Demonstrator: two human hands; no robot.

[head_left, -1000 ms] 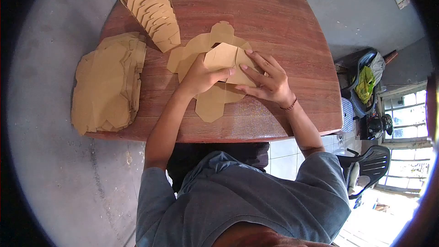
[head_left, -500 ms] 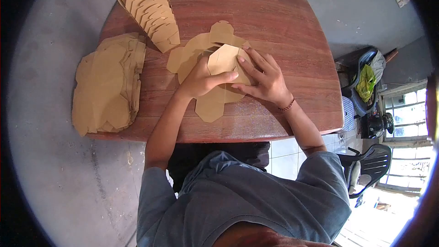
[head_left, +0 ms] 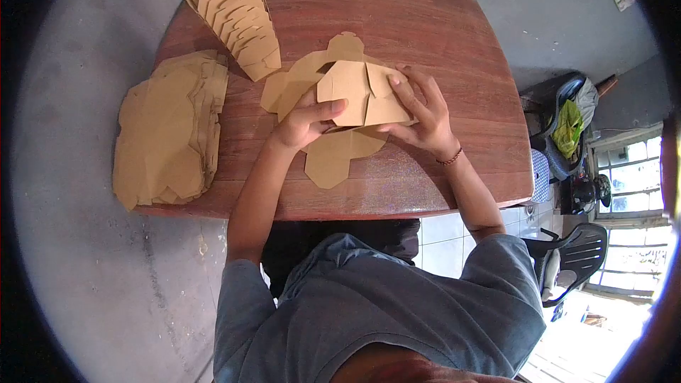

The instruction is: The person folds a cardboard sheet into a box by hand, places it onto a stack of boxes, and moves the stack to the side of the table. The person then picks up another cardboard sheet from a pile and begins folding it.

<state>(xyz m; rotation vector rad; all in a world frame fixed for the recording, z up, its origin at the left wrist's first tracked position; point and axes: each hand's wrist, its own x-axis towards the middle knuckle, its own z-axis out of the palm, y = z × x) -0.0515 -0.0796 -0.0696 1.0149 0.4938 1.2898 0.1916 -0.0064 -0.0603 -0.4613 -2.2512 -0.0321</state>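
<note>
Cardboard [head_left: 347, 91] with folded panels is held by your left hand [head_left: 307, 122] and your right hand [head_left: 425, 110], one at each end, above a flat cutout [head_left: 328, 159] toward the front edge of the table [head_left: 454, 57]. A sheet stack [head_left: 157, 131] lies at the near left corner.

A tan cardboard piece [head_left: 346, 89], its panels parted by a crooked slit, is over a flat, lobed cardboard sheet [head_left: 328, 161].

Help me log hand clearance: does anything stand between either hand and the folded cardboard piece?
Nothing visible: the left hand and right hand both touch the folded cardboard piece. The cardboard stack lies off left.
</note>
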